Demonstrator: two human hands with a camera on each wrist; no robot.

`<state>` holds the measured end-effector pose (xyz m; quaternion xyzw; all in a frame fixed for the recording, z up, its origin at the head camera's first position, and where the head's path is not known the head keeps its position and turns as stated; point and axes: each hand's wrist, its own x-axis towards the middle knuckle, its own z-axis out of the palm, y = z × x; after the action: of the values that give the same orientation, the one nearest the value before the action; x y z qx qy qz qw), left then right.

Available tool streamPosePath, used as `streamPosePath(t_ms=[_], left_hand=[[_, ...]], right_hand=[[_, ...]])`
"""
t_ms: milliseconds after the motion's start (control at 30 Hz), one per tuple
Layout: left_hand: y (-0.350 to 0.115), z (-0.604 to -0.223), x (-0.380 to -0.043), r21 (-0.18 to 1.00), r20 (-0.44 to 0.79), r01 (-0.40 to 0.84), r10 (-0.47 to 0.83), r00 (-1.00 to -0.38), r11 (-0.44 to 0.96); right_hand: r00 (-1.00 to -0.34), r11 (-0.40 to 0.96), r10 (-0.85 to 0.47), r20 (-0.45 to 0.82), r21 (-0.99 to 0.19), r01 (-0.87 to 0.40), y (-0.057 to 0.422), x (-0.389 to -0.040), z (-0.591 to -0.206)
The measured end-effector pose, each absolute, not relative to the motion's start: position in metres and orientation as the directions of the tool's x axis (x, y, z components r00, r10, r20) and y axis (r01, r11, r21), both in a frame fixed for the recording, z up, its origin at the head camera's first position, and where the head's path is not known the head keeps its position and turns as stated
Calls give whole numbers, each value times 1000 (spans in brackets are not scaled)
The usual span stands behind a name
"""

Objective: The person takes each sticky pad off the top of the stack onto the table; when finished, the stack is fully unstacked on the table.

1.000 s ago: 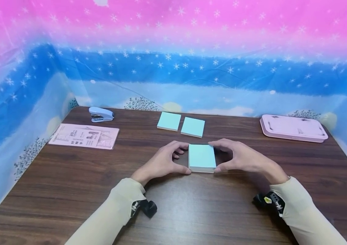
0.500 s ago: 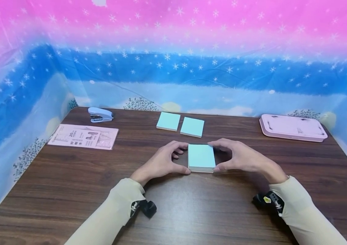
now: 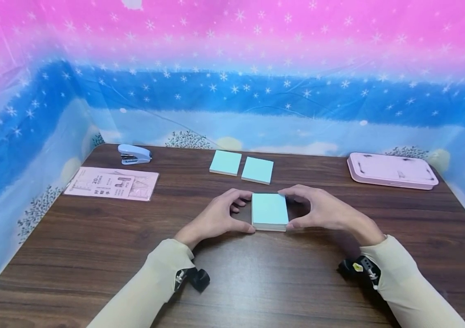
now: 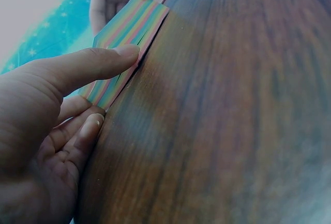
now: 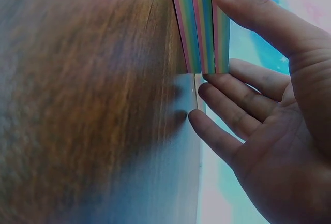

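Wooden table [image 3: 240, 282], left hand [image 3: 218, 213], right hand [image 3: 328, 210], both curved, pinching stacked pads [image 3: 270, 209]

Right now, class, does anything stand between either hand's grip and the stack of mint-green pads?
Nothing visible does. The left-hand grip and right-hand grip already touch the stack on opposite sides. Two separate pads lie beyond it on the table, not between stack and grip.
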<state>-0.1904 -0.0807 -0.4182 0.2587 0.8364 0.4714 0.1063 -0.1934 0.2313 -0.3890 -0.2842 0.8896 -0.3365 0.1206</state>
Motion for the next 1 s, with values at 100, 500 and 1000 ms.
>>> streamPosePath(t_ms=[100,500,1000], left_hand=[[-81,-419,-191,844,63,330,532,-845,423],[-81,-418,-191,850,61,321,528,-847,417],[-80,-418,-191,850,54,316,527,-848,422]], right_hand=[[-808,611,-589,-21,-666,-428,232,-193,-389],[-812,624,-584,-12,-646,-439,231,-192,-385],[-818,643,-575,4,-617,-455,230,-191,-379]])
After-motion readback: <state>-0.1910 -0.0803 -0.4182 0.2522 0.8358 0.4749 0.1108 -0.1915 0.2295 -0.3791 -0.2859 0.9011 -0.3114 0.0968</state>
